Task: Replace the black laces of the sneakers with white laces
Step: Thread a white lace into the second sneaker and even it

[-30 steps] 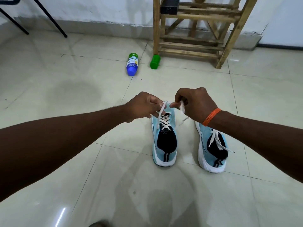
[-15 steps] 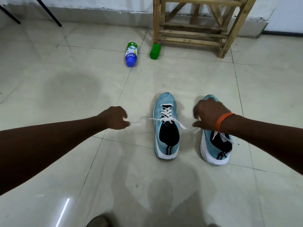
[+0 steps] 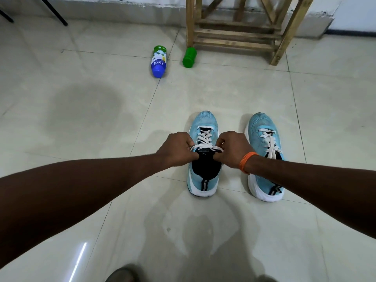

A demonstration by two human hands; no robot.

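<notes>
A: Sneakers, quick. Where, and how do they look?

B: Both on the tiled floor [image 3: 85,123], side by side, toes pointing away from the person. Light blue knit uppers, white soles, black lining at the openings. The left-side sneaker [image 3: 203,122] sits between the two hands, and the right-side sneaker [image 3: 261,125] is just beside it, its heel part hidden under the right forearm.

A: Laces?

B: A white lace [image 3: 205,137] is criss-crossed up the left-side sneaker, with its ends spread out at the top eyelets. The other lace [image 3: 269,143] on the right-side sneaker is white too and runs to the top. I can't tell if it is knotted.

A: Hands?

B: The left hand [image 3: 177,149] has curled fingers pinching the left end of the white lace. The right hand [image 3: 232,149], with an orange wristband [image 3: 247,161], pinches the right end. Both hands are low, at the tongue.

A: Containers?

B: A blue-capped bottle [image 3: 158,62] lies on its side further out. Beside it a green container [image 3: 189,57] also lies on its side, touching a leg of the wooden rack [image 3: 234,31]. I can't tell the contents of either.
</notes>
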